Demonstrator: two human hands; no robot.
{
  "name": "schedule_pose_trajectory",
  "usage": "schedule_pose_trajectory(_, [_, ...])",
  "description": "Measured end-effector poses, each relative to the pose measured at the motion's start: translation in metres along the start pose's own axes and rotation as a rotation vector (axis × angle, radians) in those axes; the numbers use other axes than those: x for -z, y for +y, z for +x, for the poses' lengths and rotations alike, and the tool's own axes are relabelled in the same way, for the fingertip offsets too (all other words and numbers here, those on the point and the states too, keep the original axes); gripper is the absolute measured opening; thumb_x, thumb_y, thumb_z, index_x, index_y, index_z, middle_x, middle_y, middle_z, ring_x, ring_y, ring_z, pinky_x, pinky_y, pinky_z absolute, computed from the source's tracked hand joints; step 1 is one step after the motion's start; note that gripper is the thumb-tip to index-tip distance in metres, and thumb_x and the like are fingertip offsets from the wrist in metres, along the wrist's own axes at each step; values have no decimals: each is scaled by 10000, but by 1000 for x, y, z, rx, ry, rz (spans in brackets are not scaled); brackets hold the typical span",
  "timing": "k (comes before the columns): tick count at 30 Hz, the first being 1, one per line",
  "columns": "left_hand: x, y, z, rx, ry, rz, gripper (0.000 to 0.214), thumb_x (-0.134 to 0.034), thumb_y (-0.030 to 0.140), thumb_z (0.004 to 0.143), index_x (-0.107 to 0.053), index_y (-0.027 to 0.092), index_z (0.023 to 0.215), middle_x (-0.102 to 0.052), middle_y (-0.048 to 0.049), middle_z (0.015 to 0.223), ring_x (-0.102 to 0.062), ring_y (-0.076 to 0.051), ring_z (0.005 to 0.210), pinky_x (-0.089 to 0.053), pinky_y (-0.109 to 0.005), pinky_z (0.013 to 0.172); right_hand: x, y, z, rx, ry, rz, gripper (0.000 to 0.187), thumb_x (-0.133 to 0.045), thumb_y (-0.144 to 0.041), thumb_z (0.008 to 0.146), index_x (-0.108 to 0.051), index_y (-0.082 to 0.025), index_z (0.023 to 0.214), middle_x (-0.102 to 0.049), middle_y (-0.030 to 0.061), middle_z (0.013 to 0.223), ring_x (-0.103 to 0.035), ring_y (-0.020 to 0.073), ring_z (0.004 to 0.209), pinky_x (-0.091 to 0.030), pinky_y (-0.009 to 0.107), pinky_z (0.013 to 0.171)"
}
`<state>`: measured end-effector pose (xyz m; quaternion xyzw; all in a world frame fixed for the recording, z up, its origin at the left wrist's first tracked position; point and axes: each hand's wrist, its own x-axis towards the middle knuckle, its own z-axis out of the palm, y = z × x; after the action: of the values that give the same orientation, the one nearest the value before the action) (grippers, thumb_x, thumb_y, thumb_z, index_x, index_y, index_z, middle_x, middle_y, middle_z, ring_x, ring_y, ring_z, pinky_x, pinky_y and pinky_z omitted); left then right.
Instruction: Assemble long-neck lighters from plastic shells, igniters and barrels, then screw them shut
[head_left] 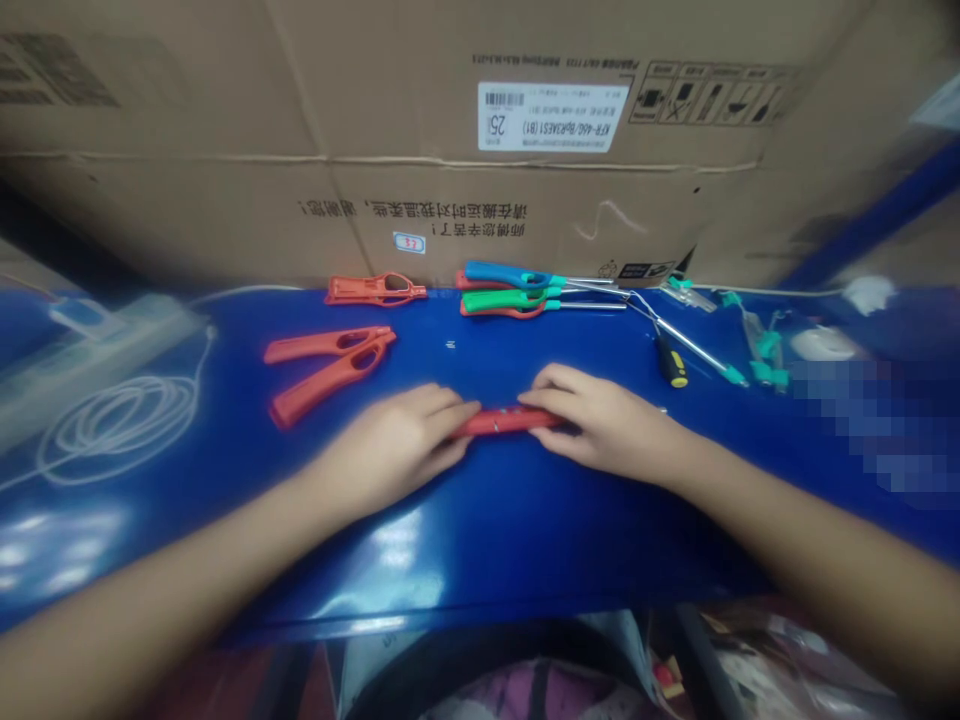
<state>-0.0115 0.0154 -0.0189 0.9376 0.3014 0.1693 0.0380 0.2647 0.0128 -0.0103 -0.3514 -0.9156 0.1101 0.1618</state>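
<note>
A red plastic lighter casing is held level just over the blue table, one end in each hand. My left hand is closed on its left end, thumb below and fingers above. The other end is pinched by my right hand. To the left lie two red-orange lighter handle shells, partly overlapping. Behind them is an orange handle shell seen from its inner side. Several long-necked lighters with blue, green and red handles and metal tubes lie together at the back.
A black-and-yellow screwdriver and a loose metal lighter tube lie right of the hands. Small teal-and-clear parts are scattered farther right. A coiled white cable and a power strip occupy the left. A large cardboard box walls off the back.
</note>
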Motion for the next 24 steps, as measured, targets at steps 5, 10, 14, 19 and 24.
schedule_pose_trajectory(5, [2, 1, 0, 17, 71, -167, 261, -547, 259, 1001, -670, 116, 1181, -706, -115, 1039, -654, -224, 932, -552, -354, 836, 2, -2, -1, 23, 93, 11, 194, -534, -268, 992, -668, -128, 987, -571, 74, 908, -564, 181, 773, -474, 297, 661])
schedule_pose_trajectory(10, [5, 5, 0, -1, 93, -189, 253, -556, 236, 990, -681, 111, 1171, -711, -112, 985, -652, -222, 893, -548, -348, 794, 2, -6, -2, 46, 118, -36, 207, -525, -277, 997, -669, -133, 962, -559, 59, 854, -536, 173, 710, -435, 295, 604])
schedule_pose_trajectory(14, [6, 4, 0, 39, 146, -215, 246, -591, 270, 981, -695, 132, 1156, -728, -91, 998, -672, -199, 886, -552, -315, 801, 7, -3, -2, 16, 146, 16, 164, -549, -294, 989, -662, -175, 1003, -613, 71, 923, -598, 186, 791, -492, 304, 686])
schedule_pose_trajectory(19, [8, 0, -1, 88, 238, -163, 402, -665, 353, 942, -628, 165, 1295, -723, -87, 1123, -689, -200, 967, -560, -315, 884, 11, 3, 1, 3, 267, 56, 124, -578, -261, 974, -654, -193, 1044, -656, 87, 992, -635, 204, 879, -525, 329, 770])
schedule_pose_trajectory(24, [12, 1, 1, 19, 195, -78, 472, -626, 302, 968, -538, 161, 1410, -668, -116, 1190, -667, -217, 1054, -560, -320, 906, 13, 2, 3, -22, 297, 161, 133, -575, -226, 975, -697, -173, 982, -702, 72, 924, -647, 172, 803, -508, 301, 731])
